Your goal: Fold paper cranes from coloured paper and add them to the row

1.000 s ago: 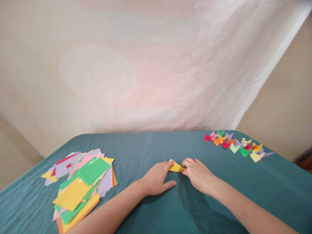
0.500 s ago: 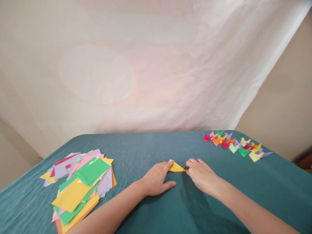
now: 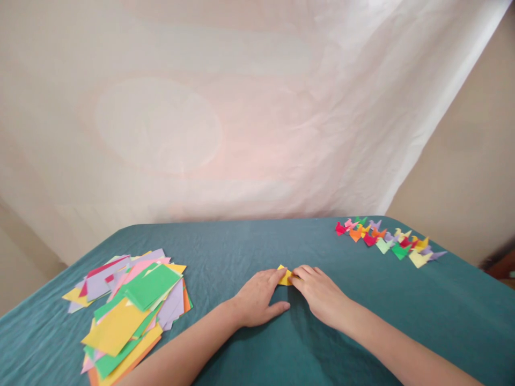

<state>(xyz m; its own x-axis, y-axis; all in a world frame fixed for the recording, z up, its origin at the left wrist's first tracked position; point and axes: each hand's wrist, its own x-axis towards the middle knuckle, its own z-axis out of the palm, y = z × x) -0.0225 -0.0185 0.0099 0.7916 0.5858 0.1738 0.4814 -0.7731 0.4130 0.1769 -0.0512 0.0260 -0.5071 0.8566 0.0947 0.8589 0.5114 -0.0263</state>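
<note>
A small folded piece of yellow origami paper (image 3: 285, 277) lies on the table in front of me, between my two hands. My left hand (image 3: 259, 295) rests on its left end with the fingertips pressing down, the thumb spread apart on the cloth. From the other side, my right hand (image 3: 317, 292) has its fingers bent together on the right end of the paper. Both hands hide parts of the paper, so its full folded shape does not show.
A loose heap of coloured paper sheets (image 3: 116, 327) spreads over the left of the table (image 3: 225, 246), which has a dark green cloth. Rows of small folded paper birds (image 3: 384, 245) stand at the back right. A pale hanging sheet (image 3: 257, 107) closes off the far side.
My right hand has moved left, closer to my left hand, bringing the paper's right tip over. Less yellow shows now. My left hand has stayed nearly in place.
</note>
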